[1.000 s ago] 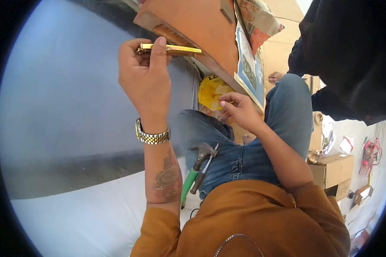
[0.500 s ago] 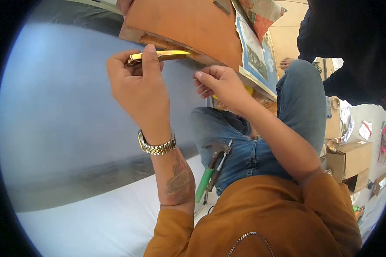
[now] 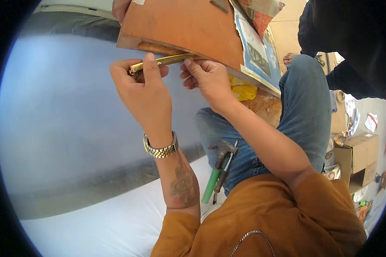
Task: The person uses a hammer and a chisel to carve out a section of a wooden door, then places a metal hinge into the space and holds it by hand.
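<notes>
My left hand (image 3: 143, 88), with a watch on the wrist, pinches a slim gold-coloured metal piece (image 3: 169, 59) between thumb and fingers. Its far end lies against the edge of an orange-brown wooden panel (image 3: 180, 25), below a rough recess (image 3: 152, 47) cut into that edge. Thumb and bent fingers of my right hand (image 3: 208, 79) close at the far end of the metal piece; the exact contact is partly hidden. On my lap rest a hammer (image 3: 211, 184) with a green grip and, alongside it, a thin dark-handled tool (image 3: 221, 180).
Another person's hand (image 3: 121, 8) touches the panel's far left corner. A person in dark clothes (image 3: 351, 47) is at the right. Printed sheets (image 3: 255, 51) lie under the panel, near a yellow bag (image 3: 244, 89). Cardboard boxes (image 3: 362, 154) stand on the floor.
My right hand has moved left and up to the end of the metal piece, its fingers closing there. The metal piece in my left hand has tilted slightly, its near end lower.
</notes>
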A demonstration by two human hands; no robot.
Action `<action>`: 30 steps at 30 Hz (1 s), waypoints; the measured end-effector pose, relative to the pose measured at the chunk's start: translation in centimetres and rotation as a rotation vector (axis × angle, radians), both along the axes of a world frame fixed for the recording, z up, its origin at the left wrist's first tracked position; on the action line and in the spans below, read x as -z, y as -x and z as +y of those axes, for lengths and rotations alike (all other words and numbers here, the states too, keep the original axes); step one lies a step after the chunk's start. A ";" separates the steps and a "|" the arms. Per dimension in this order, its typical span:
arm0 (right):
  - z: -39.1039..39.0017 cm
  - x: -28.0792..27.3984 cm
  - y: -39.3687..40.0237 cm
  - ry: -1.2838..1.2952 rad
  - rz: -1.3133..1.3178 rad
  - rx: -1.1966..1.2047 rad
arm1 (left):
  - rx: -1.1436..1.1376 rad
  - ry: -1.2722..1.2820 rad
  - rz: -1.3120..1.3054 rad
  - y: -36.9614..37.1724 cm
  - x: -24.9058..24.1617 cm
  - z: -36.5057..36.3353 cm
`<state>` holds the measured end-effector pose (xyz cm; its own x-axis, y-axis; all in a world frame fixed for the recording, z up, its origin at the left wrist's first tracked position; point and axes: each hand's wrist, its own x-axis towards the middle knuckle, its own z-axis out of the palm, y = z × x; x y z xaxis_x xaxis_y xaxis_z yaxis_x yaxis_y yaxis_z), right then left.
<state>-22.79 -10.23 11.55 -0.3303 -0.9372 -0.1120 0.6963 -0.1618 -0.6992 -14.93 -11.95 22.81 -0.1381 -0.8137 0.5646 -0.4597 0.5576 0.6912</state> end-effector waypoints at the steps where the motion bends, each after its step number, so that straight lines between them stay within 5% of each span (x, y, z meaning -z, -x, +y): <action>1: 0.0 0.1 0.0 0.022 -0.053 -0.020 | 0.003 0.000 -0.001 0.0 -0.1 -0.2; 4: 0.2 -0.2 0.7 0.038 -0.300 -0.149 | -0.021 -0.057 -0.057 0.3 -0.7 -0.5; 10: 0.6 -0.7 0.9 0.014 -0.381 -0.213 | 0.001 -0.019 -0.054 1.6 -0.2 -0.2; 19: 0.1 -1.9 -0.5 0.012 -0.702 -0.115 | -0.002 -0.005 -0.093 2.0 0.1 -0.4; 30: -1.0 -1.6 -1.6 -0.014 -0.700 0.032 | 0.044 -0.030 -0.146 0.4 0.3 0.9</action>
